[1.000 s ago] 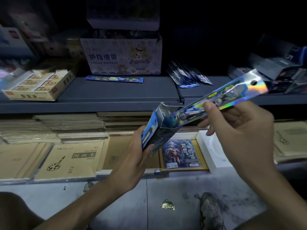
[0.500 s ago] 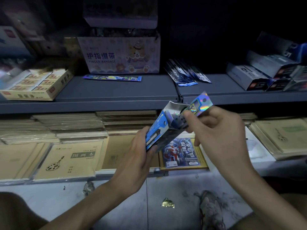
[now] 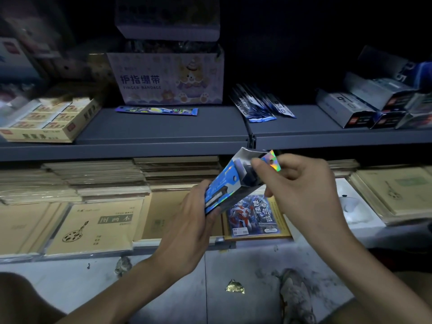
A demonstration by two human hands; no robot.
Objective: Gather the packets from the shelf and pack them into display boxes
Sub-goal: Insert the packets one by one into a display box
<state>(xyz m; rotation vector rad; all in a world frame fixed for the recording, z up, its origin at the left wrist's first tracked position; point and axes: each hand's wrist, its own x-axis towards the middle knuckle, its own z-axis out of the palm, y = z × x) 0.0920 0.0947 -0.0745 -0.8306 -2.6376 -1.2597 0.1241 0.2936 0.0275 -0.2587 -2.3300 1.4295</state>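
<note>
I saw the display box point(image 3: 224, 183) in the middle of the frame: a slim blue-and-white carton, tilted so that its open mouth pointed up and to the right, with the grey flap raised. Only the holographic top of a packet point(image 3: 271, 160) stuck out of that mouth, rainbow-shiny with a round hang hole; the rest was down inside the box.

The right hand point(image 3: 304, 190) pinched that shiny end between thumb and forefinger, its fingers point(image 3: 259, 166) clenched on the packet right at the box's mouth, the others curled behind. The left hand point(image 3: 194, 218) gripped the lower end of the box, its fingers point(image 3: 211, 215) wrapped round the underside.

Above the hands ran the grey shelf point(image 3: 163, 134). On it, upper middle, one loose packet point(image 3: 156, 111) lay flat in front of a pale finger bandage carton point(image 3: 168, 78). To its right a fanned bundle of dark blue packets point(image 3: 259, 104) lay on the shelf, and at the upper right sat a cluster of grey boxes point(image 3: 346, 108). A tan tray box point(image 3: 46, 120) sat at the upper left.

Below the shelf, stacks of tan notebooks point(image 3: 93, 225) filled the lower row. On the floor at the bottom lay a scrap of gold wrapper point(image 3: 235, 286).
</note>
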